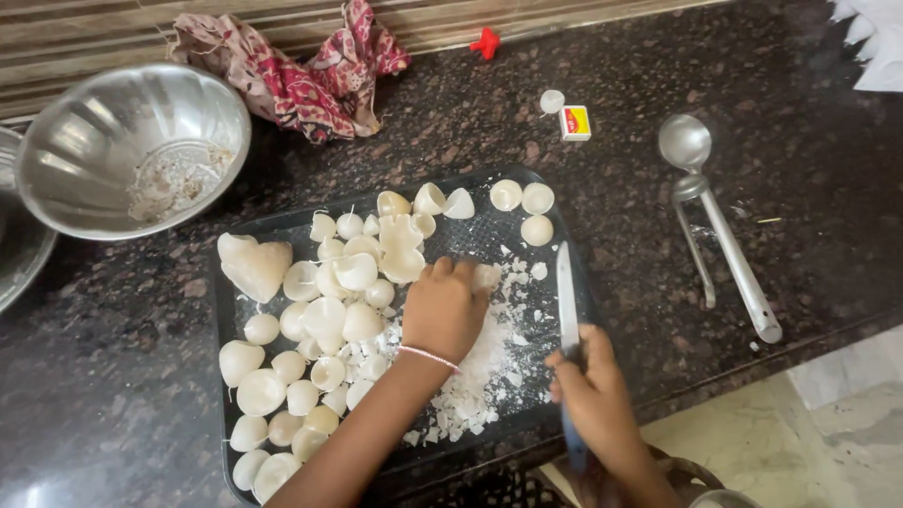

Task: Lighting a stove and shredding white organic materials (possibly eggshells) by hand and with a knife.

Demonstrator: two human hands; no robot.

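A dark tray [226, 329] lies on the counter with several white halved pieces [324, 315] heaped on its left half and a few at its far edge. My left hand [444, 306] rests knuckles-up in the middle of the tray, fingers curled on a white piece [486, 276] that it presses down. Chopped white bits [475, 376] are scattered under and to the right of it. My right hand [593, 400] grips the handle of a knife [566, 301], whose blade points away from me just to the right of the left hand.
A steel bowl [132, 146] with scraps stands at the far left, beside a red patterned cloth [301, 71]. A metal ladle [715, 226] lies on the dark stone counter [658, 75] to the right. A small yellow box [575, 122] and a white cap [551, 101] sit behind the tray.
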